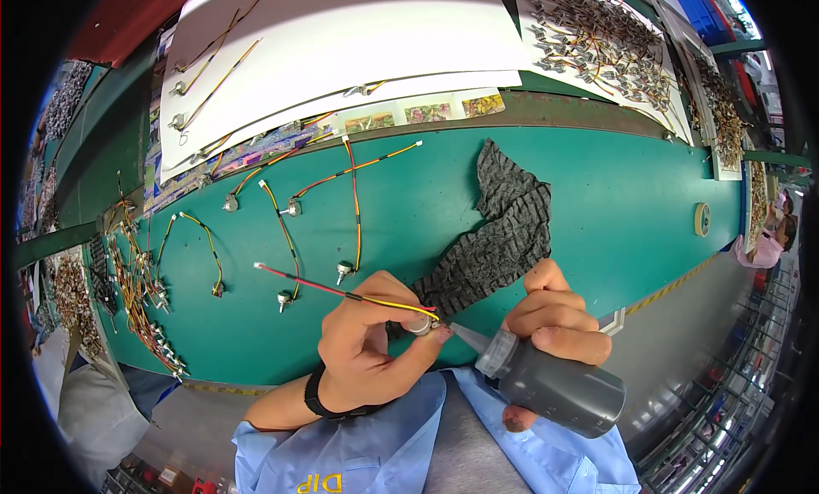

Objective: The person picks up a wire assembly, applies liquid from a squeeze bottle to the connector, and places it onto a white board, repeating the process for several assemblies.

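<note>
Between the thumb and fingers of my left hand [363, 349] is a small round metal potentiometer [419, 325]. Its thin red, yellow and black wires run up and left across the hand to a white connector. My right hand [556, 322] is wrapped around a dark grey squeeze bottle [570, 390], tilted so that its tapered nozzle [469, 337] points left. The tip is right by the potentiometer's terminals; I cannot tell whether it touches. Just beyond both hands, a crumpled dark grey cloth [503, 238] lies on the green table mat [614, 212].
Several wired potentiometers [344, 270] lie spread to the left, beside a tangled bunch [141, 281]. A white sheet [341, 33] covers the far side. More parts are heaped [606, 50] at the far right. A tape roll [701, 219] sits near the right end. Another person [766, 245] is at far right.
</note>
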Tool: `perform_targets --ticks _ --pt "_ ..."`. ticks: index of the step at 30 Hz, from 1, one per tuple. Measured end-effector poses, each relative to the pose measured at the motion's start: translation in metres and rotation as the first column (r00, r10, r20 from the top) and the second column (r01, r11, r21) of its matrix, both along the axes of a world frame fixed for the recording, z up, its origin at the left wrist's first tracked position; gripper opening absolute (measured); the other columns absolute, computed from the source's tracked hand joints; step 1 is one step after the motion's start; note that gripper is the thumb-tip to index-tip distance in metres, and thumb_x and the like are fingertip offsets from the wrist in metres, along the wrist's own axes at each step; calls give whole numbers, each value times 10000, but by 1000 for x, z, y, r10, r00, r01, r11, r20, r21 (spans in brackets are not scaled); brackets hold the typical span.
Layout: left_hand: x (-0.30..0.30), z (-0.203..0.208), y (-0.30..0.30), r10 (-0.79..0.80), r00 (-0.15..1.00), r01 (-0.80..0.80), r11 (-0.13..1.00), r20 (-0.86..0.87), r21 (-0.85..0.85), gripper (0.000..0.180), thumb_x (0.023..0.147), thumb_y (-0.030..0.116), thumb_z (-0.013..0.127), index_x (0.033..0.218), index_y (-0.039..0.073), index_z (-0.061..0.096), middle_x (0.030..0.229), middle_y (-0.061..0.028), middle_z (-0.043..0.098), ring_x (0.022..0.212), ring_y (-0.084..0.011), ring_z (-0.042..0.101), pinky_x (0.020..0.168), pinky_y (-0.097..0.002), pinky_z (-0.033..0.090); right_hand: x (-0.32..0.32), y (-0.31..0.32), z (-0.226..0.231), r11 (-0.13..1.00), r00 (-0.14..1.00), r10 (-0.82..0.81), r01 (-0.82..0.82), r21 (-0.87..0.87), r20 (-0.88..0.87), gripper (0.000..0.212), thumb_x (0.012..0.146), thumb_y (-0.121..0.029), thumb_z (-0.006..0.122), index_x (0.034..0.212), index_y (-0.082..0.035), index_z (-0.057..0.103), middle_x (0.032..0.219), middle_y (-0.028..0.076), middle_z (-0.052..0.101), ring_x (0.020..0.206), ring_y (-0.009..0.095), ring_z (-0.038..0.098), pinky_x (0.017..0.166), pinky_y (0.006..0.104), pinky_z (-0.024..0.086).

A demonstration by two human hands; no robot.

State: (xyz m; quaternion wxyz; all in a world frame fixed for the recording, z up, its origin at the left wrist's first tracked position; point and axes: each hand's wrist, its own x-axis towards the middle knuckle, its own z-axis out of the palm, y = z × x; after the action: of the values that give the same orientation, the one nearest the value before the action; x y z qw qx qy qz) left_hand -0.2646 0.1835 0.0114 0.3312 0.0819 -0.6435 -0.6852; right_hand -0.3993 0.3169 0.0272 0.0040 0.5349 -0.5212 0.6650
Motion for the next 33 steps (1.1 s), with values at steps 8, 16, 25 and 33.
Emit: perform_targets --ticks 8,16,25,33 --pt "3 -2 3 -48 999 44 983 22 180 309 742 -132 722 982 -14 567 877 -109 616 755 -153 557 648 -267 432 5 -2 -8 997 996 28 -22 -72 81 815 713 -647 749 1158 -57 405 772 85 563 555 200 556 608 352 291" --pt "8 -5 1 -214 970 170 936 115 309 228 854 -41 630 1043 -7 506 994 -153 570 806 -197 600 730 -328 517 9 -10 -13 980 978 3 38 -193 208 857 686 -610 780 1216 -53 402 860 109 571 611 231 606 627 355 302" --pt "11 14 -14 -220 975 187 898 38 397 241 852 -84 632 1085 -60 577 1022 -164 637 924 -238 620 804 -348 513 7 -7 -17 971 895 -103 184 -149 434 818 752 -567 749 1277 -51 390 1010 123 548 658 251 629 680 367 420" --pt "18 77 -121 175 929 90 746 325 -660 233 812 -64 610 1030 -9 672 1055 -149 649 979 -253 632 846 -331 504 -27 1 -35 954 806 -281 293 61 521 745 793 -541 726 1261 -44 429 1076 113 510 749 230 598 626 326 506"
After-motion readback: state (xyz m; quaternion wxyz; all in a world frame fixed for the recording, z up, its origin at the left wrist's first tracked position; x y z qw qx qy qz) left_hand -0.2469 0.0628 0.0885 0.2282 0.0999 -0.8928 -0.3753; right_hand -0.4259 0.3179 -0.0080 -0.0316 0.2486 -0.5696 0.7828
